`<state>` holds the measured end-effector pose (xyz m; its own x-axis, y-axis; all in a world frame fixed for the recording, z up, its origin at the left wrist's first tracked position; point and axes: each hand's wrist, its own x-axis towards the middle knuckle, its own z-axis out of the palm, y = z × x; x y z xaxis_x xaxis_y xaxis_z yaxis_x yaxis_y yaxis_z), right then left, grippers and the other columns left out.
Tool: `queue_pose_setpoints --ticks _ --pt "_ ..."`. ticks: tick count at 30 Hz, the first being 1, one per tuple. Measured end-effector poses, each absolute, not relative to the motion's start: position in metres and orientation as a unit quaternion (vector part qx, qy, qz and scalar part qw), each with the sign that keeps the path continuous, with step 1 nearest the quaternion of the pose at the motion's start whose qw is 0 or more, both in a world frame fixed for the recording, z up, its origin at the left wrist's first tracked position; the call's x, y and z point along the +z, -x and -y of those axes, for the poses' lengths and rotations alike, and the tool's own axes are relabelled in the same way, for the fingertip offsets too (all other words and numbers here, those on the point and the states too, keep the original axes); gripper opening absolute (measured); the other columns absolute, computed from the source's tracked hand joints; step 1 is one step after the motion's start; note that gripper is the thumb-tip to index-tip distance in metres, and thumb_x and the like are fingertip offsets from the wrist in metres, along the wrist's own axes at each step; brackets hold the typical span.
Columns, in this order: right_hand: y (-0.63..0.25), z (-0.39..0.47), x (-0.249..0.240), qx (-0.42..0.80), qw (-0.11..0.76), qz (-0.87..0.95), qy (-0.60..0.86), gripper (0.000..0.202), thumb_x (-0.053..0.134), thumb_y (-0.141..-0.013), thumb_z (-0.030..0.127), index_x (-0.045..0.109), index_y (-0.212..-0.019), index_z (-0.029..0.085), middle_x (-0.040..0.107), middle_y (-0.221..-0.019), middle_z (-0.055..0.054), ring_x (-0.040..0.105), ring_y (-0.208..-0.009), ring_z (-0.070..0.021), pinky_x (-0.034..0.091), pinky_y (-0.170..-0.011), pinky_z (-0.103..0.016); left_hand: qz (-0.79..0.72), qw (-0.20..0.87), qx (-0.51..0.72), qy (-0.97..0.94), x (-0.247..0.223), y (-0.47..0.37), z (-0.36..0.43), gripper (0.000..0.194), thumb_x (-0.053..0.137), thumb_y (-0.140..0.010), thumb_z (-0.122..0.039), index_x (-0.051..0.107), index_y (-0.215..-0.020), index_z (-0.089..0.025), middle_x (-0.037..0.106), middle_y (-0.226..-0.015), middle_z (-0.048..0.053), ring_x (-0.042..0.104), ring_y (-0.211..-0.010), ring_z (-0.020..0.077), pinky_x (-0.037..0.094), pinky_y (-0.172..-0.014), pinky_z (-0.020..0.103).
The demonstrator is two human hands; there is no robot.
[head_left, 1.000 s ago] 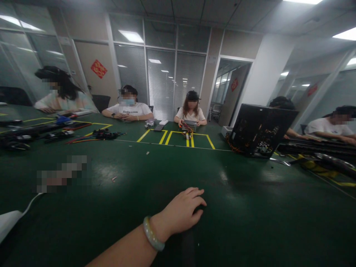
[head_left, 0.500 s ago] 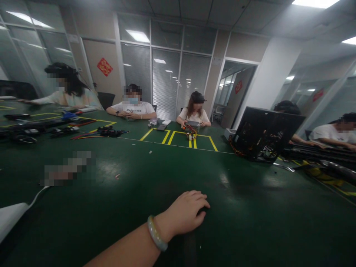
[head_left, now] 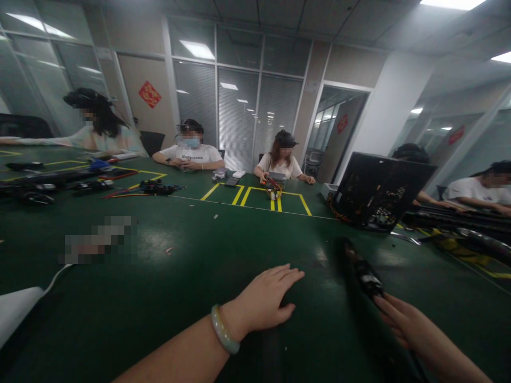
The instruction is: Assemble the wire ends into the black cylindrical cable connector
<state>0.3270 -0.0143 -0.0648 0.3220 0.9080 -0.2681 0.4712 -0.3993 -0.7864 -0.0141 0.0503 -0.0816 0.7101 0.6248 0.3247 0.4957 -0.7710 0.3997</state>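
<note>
My left hand [head_left: 268, 299], with a pale jade bangle [head_left: 224, 331] at the wrist, reaches over the green tabletop [head_left: 223, 250]. Its fingers are stretched out, the thumb stands apart, and nothing is in it. On the right, my right hand [head_left: 407, 325] is closed around a long, thin black object [head_left: 369, 279]. That object slants up and to the left over the table; a pale mark shows near its middle. Its far end is blurred and its lower part is dark behind the hand, so I cannot tell its exact kind.
A black computer case [head_left: 383, 191] stands at the right, beyond my right hand. Black and coloured cables [head_left: 154, 187] lie at the far left. A white cord [head_left: 58, 276] runs along the left side. Several people sit around the table, one by a power supply with wires [head_left: 274, 186].
My right hand has come into view from the lower right, holding the long black object. The fingers of my left hand have straightened and lifted a little. The person opposite has moved one hand outward.
</note>
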Motion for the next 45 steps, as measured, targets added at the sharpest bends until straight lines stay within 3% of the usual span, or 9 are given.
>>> queue_pose_setpoints --ticks 4,7,13,18,22,29,33,39,45 --pt "-0.273 -0.027 -0.067 0.469 0.204 0.595 0.62 0.057 0.051 -0.09 0.054 0.049 -0.135 0.019 0.059 -0.071 0.001 0.052 -0.053 -0.0119 0.034 -0.044 -0.02 -0.324 0.056 0.256 -0.909 -0.074 0.015 -0.05 0.089 0.07 -0.077 -0.032 0.019 -0.149 -0.025 0.02 -0.156 0.004 0.013 -0.144 0.0256 0.014 -0.118 0.046" --pt "-0.23 -0.054 -0.061 0.434 0.164 0.709 0.53 0.045 0.056 -0.09 0.042 0.058 -0.127 0.017 0.067 -0.095 -0.005 0.06 -0.078 -0.0168 0.045 -0.065 -0.023 -0.357 0.022 0.263 -0.896 -0.077 0.016 -0.053 0.076 0.069 -0.079 -0.041 0.032 -0.144 -0.025 0.031 -0.152 0.006 0.02 -0.142 0.0269 0.012 -0.118 0.05" --pt "-0.185 -0.084 -0.069 0.317 0.148 0.797 0.492 0.032 0.057 -0.089 0.029 0.061 -0.12 0.022 0.068 -0.098 -0.003 0.062 -0.086 -0.0193 0.044 -0.077 -0.028 -0.434 0.03 0.26 -0.862 -0.092 0.019 -0.066 0.047 0.068 -0.083 -0.037 0.052 -0.125 -0.026 0.058 -0.126 0.004 0.052 -0.117 0.0245 0.032 -0.107 0.047" --pt "-0.194 -0.081 -0.067 0.189 0.177 0.781 0.568 0.047 0.065 -0.085 0.036 0.057 -0.127 0.019 0.063 -0.106 -0.007 0.06 -0.091 -0.0204 0.045 -0.079 -0.029 -0.45 0.03 0.263 -0.853 -0.092 0.02 -0.067 0.044 0.065 -0.086 -0.041 0.053 -0.125 -0.025 0.062 -0.12 0.005 0.055 -0.11 0.0257 0.04 -0.096 0.044" --pt "-0.21 -0.058 -0.045 0.115 0.181 0.776 0.593 0.024 0.062 -0.087 0.038 0.067 -0.105 0.023 0.063 -0.102 -0.005 0.06 -0.089 -0.0195 0.043 -0.075 -0.028 -0.45 0.013 0.264 -0.853 -0.093 0.02 -0.069 0.045 0.063 -0.087 -0.041 0.052 -0.127 -0.026 0.056 -0.129 0.007 0.051 -0.117 0.0273 0.038 -0.099 0.045" --pt "-0.217 -0.015 -0.037 0.171 0.023 0.748 0.641 0.028 0.07 -0.076 0.049 0.07 -0.084 0.023 0.066 -0.087 -0.004 0.061 -0.076 -0.0207 0.039 -0.059 -0.026 -0.427 0.006 0.258 -0.866 -0.092 0.019 -0.07 0.046 0.066 -0.084 -0.032 0.052 -0.127 -0.028 0.053 -0.132 0.005 0.048 -0.121 0.0263 0.037 -0.102 0.047" --pt "-0.206 -0.02 -0.049 0.166 0.033 0.733 0.658 0.023 0.069 -0.077 0.042 0.071 -0.082 0.019 0.067 -0.09 -0.008 0.063 -0.08 -0.0241 0.041 -0.063 -0.029 -0.416 0.008 0.249 -0.874 -0.089 0.019 -0.069 0.042 0.067 -0.083 -0.027 0.054 -0.123 -0.028 0.056 -0.126 0.003 0.051 -0.115 0.0236 0.038 -0.101 0.043" --pt "-0.192 -0.041 -0.052 0.268 0.043 0.736 0.621 0.006 0.064 -0.078 0.021 0.071 -0.078 0.021 0.07 -0.077 -0.002 0.065 -0.068 -0.0178 0.041 -0.056 -0.024 -0.417 0.006 0.227 -0.88 -0.085 0.018 -0.07 0.034 0.063 -0.086 -0.028 0.056 -0.119 -0.027 0.062 -0.111 0.003 0.058 -0.099 0.0229 0.044 -0.088 0.039" --pt "-0.185 -0.051 -0.062 0.358 0.1 0.727 0.577 0.01 0.052 -0.09 0.021 0.06 -0.094 0.017 0.071 -0.077 -0.001 0.066 -0.064 -0.0133 0.042 -0.051 -0.019 -0.4 0.008 0.216 -0.89 -0.082 0.02 -0.073 0.031 0.061 -0.085 -0.027 0.059 -0.115 -0.025 0.063 -0.108 0.003 0.059 -0.097 0.0218 0.043 -0.087 0.037"
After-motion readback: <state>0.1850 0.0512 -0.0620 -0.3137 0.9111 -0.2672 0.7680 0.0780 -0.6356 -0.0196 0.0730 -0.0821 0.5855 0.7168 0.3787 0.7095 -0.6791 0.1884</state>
